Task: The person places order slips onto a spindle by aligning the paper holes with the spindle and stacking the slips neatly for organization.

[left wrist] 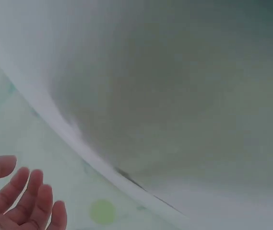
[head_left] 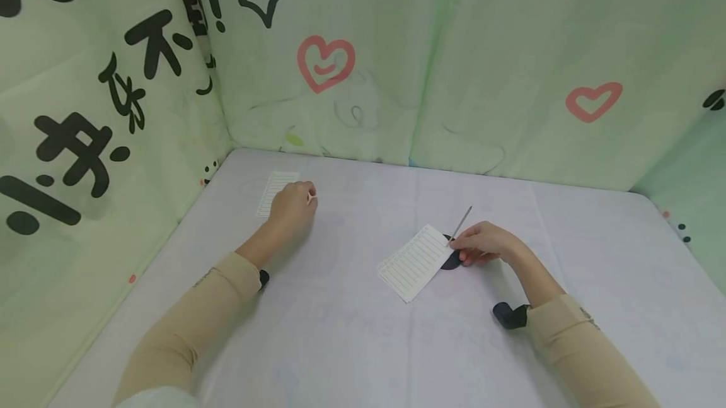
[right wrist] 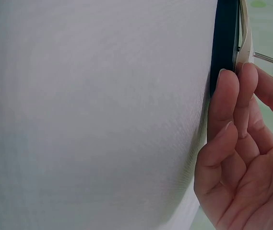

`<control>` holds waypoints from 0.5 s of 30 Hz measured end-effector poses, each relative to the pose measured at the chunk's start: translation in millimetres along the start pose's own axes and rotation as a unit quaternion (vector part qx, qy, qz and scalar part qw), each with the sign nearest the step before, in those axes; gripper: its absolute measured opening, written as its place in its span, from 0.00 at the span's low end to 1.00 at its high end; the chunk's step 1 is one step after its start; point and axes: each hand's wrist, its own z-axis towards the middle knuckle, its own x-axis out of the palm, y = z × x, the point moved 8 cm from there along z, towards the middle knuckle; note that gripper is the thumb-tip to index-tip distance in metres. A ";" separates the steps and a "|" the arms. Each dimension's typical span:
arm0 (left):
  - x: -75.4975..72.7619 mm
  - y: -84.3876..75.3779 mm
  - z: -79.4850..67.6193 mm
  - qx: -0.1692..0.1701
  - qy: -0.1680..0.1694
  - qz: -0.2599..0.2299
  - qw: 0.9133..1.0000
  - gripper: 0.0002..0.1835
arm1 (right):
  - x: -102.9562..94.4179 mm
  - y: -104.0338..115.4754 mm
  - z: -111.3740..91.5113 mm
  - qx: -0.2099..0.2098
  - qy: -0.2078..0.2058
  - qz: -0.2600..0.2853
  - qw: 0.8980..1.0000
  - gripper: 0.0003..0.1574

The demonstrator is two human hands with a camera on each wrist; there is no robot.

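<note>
On the table, a receipt spike has a dark round base [head_left: 452, 262] and a thin metal rod [head_left: 464, 219] leaning up to the right. Lined paper slips [head_left: 413, 264] lie over the base, beside the rod. My right hand [head_left: 486, 241] grips the spike at its right side, fingertips against the base edge [right wrist: 225, 43] and the paper edge [right wrist: 244, 45]. Farther back at the left, my left hand [head_left: 293, 206] hovers over or rests at another lined slip [head_left: 279, 182], partly covering it. The left wrist view shows the left hand [left wrist: 23, 203] with loosely bent fingers, holding nothing visible.
A white cloth [head_left: 340, 332] covers the table. Pale green printed curtains [head_left: 482, 67] hang along its back and sides. Black wrist devices [head_left: 510, 315] stick out from the beige sleeves [head_left: 590, 345].
</note>
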 end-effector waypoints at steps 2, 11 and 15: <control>-2.9 13.5 6.5 -0.006 0.004 0.045 0.999 0.13 | -0.1 0.3 -0.2 -0.003 -0.002 0.000 1.000 0.17; -4.5 65.3 33.6 -0.018 0.054 0.133 0.989 0.28 | -1.5 -1.1 1.2 0.002 -0.006 0.005 1.000 0.16; -4.6 77.3 41.0 -0.017 0.065 0.146 0.987 0.29 | -1.2 -1.2 2.1 0.007 -0.006 0.002 1.000 0.17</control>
